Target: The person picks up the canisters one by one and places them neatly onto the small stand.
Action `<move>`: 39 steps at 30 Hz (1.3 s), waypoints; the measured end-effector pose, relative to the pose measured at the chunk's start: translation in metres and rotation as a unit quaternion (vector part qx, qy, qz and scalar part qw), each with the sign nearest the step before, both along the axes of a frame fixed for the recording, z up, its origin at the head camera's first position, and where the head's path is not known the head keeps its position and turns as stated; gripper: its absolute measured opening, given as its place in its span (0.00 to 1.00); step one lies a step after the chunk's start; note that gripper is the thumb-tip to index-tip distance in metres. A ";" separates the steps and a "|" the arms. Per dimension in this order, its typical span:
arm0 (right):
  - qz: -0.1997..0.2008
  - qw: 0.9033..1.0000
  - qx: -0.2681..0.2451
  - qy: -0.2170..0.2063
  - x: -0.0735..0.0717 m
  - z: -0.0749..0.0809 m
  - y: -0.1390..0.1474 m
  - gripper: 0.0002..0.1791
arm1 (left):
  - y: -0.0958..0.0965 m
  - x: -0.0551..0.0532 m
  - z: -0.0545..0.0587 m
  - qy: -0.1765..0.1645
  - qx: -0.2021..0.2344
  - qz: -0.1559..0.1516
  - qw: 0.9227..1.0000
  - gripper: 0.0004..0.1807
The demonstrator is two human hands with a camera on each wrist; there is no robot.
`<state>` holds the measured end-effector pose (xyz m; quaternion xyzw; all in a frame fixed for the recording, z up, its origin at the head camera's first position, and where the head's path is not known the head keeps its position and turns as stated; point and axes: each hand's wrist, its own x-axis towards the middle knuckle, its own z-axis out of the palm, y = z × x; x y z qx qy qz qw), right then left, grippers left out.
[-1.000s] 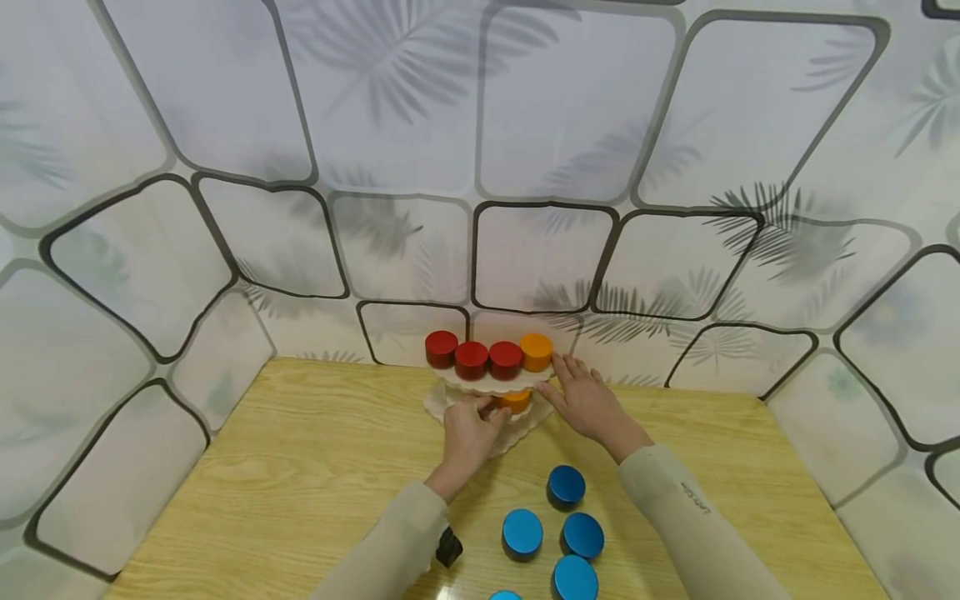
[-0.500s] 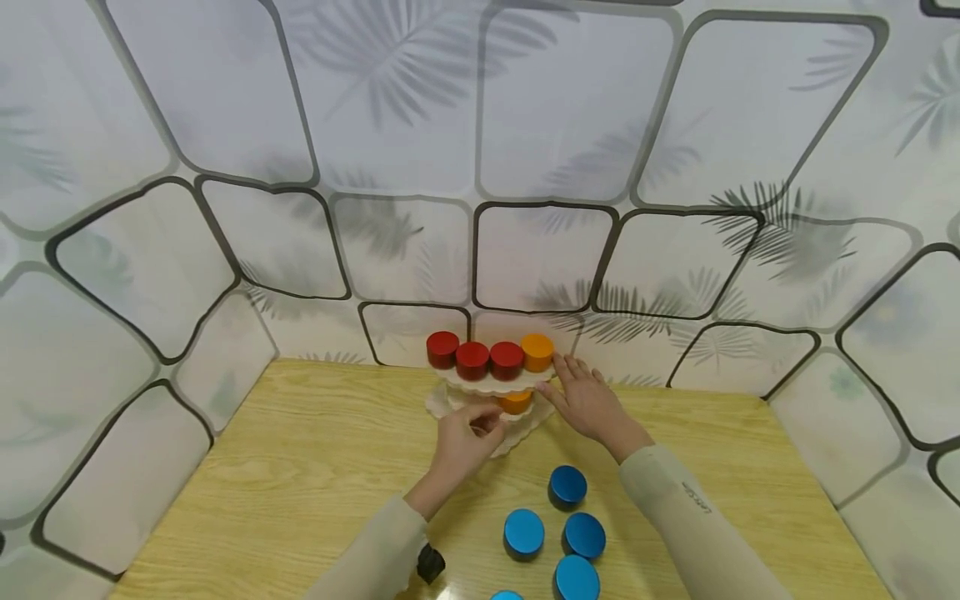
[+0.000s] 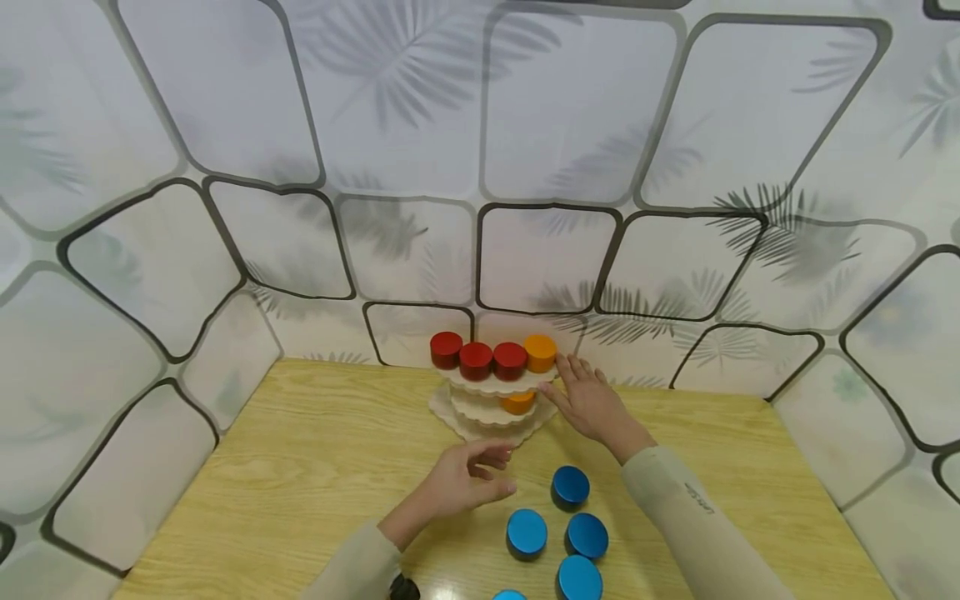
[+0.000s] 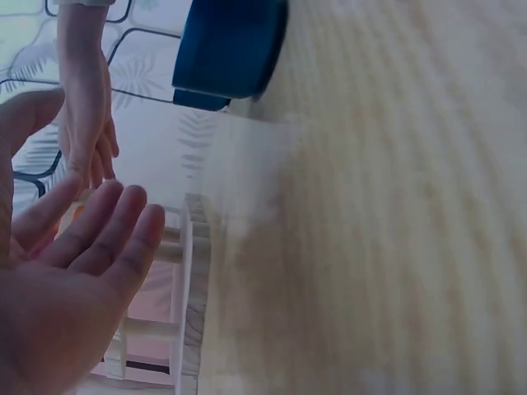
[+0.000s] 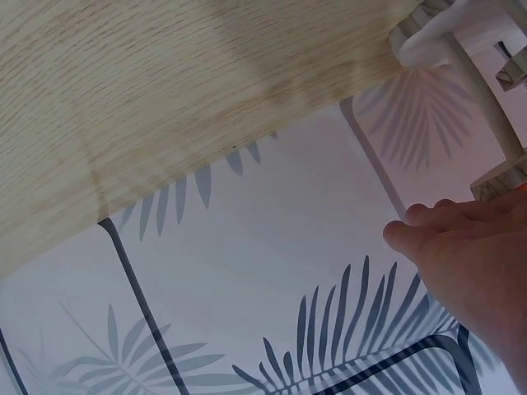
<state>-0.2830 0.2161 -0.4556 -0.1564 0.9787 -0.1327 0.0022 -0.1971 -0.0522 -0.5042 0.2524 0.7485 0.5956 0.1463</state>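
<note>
A tiered wooden stand (image 3: 486,432) with pale, scalloped shelves stands near the back wall. Its top shelf bears three red discs (image 3: 476,361) and one orange disc (image 3: 540,353); a second orange disc (image 3: 517,402) sits on the shelf below, at the right. My right hand (image 3: 592,404) rests against the right edge of the top shelf, fingers fairly straight; the right wrist view shows its fingertips at the shelf rim. In front of the stand, my left hand (image 3: 467,482) hovers over the table with loosely bent fingers and nothing in them.
Several blue discs lie on the wooden table (image 3: 315,475) between my arms, the nearest to the stand being a dark blue disc (image 3: 570,487). Another blue disc (image 4: 226,49) looms close in the left wrist view. A patterned wall (image 3: 420,250) closes off the back.
My left hand has drawn back from the lower shelf toward me, and its fingers have spread. The orange disc there stays in place. My right hand keeps its place at the top shelf.
</note>
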 end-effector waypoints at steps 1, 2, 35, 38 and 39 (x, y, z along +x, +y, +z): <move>0.000 1.000 0.001 0.000 0.000 0.000 0.000 0.47 | -0.001 0.001 -0.001 -0.008 0.001 -0.011 1.000 0.30; 0.000 1.000 0.003 0.000 0.000 -0.001 0.000 0.47 | -0.001 0.003 -0.003 -0.016 0.002 -0.022 1.000 0.30; 0.003 1.000 0.002 -0.009 0.002 0.003 -0.002 0.46 | 0.006 0.027 -0.025 -0.023 -0.020 -0.120 0.992 0.38; 0.001 1.000 0.004 -0.007 0.002 0.003 -0.002 0.46 | 0.006 0.027 -0.025 -0.020 -0.030 -0.121 0.992 0.38; 0.000 1.000 0.005 -0.007 0.002 0.003 -0.001 0.46 | 0.006 0.027 -0.025 -0.019 -0.033 -0.122 0.992 0.38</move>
